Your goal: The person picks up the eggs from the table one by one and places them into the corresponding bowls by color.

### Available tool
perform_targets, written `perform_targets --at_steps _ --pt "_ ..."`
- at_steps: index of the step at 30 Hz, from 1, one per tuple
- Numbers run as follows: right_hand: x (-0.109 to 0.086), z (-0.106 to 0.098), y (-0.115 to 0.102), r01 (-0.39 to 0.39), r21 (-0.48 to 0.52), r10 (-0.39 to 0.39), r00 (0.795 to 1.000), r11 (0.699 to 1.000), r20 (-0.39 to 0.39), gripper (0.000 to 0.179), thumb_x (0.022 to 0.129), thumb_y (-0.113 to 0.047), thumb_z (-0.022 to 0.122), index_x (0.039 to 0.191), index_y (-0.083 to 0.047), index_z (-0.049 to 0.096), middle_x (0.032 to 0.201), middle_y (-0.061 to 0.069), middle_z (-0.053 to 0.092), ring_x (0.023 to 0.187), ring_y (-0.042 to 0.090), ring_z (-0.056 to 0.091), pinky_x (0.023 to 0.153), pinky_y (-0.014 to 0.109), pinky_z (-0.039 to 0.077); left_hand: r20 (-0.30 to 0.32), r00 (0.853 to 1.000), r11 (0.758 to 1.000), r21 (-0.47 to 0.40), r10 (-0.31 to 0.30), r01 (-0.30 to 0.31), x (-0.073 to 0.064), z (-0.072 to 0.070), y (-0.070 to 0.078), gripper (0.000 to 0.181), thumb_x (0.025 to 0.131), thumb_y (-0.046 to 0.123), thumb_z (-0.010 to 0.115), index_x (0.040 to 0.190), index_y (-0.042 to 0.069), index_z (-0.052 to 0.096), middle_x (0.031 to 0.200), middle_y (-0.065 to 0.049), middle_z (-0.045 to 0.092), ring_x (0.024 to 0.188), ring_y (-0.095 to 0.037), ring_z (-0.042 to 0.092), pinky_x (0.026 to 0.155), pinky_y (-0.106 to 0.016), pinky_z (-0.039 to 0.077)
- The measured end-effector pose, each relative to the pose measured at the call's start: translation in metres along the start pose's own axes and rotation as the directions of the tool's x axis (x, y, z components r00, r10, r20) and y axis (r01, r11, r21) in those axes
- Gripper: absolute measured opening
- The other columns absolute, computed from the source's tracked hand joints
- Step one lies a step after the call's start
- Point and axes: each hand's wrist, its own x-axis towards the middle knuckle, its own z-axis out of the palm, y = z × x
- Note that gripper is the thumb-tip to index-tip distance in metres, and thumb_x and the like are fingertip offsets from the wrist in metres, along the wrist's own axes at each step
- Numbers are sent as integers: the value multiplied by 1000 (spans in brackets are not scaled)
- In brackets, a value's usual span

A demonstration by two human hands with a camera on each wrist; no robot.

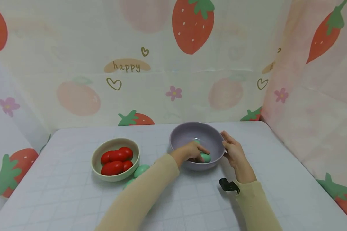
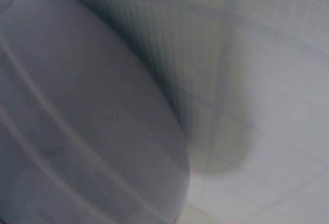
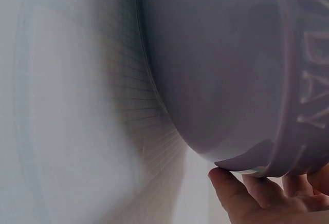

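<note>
Nearest the viewer, two beige fabric sleeves [image 1: 144, 189] extend over the white, grid-patterned tabletop [image 1: 60, 199]; a small black wrist fitting [image 1: 229, 185] is located at the right cuff. Two glossy, pale-green egg-shaped pieces [image 1: 141, 170] lie beside the left sleeve, partly covered by it. Adjacent to them, a round, cream-coloured bowl [image 1: 96, 166] contains five glossy, red egg-shaped pieces [image 1: 118, 156]. Farther out stands a round, glossy purple bowl [image 1: 215, 138] with raised lettering [image 3: 313, 88] on its outer wall. The left hand [image 1: 191, 151] is inside it, index finger extended above a pale-green egg-shaped piece [image 1: 206, 158]; whether it grips cannot be determined. The right hand [image 1: 233, 150] holds the purple bowl's right side. Behind, a strawberry-print backdrop [image 1: 159, 80] rises.
</note>
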Motion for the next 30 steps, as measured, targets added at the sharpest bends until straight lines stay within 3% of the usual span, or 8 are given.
perform_targets --at_steps 5,11,15,20,30 --pt "-1 -1 -1 0 -12 0 1000 1000 4 54 104 0 32 155 -11 17 161 4 13 146 26 13 115 52 18 2 1000 1000 -3 12 -12 -1 2 1 39 82 -5 72 118 12 72 65 5 55 52 -6 41 47 -15 33" --pt "-1 -1 -2 -4 -15 4 1000 1000 1 54 104 0 32 155 -11 18 161 4 14 146 27 14 115 53 18 13 1000 999 47 19 -20 -3 0 2 39 84 0 73 119 15 72 74 2 64 56 -9 46 50 -18 37" --pt "-1 0 -3 -7 -20 7 1000 1000 0 54 104 -1 32 155 -11 19 161 3 14 146 27 14 115 53 19 24 999 996 90 22 -24 -4 -3 2 38 85 3 73 121 16 71 96 0 68 59 -10 48 53 -19 40" --pt "-1 1 -2 -7 -22 7 1000 1000 5 54 104 -1 32 155 -10 18 161 4 14 146 28 13 115 53 19 23 1000 996 88 1 -3 -6 -8 3 40 86 1 70 123 17 70 123 -4 63 63 -14 53 58 -21 45" --pt "-1 2 -2 -12 -13 12 1000 1000 -3 53 103 0 33 154 -9 20 160 5 15 146 28 13 115 53 19 0 1000 996 89 -20 20 -8 -11 4 44 87 -6 64 124 17 69 135 -7 57 61 -14 56 58 -21 45"
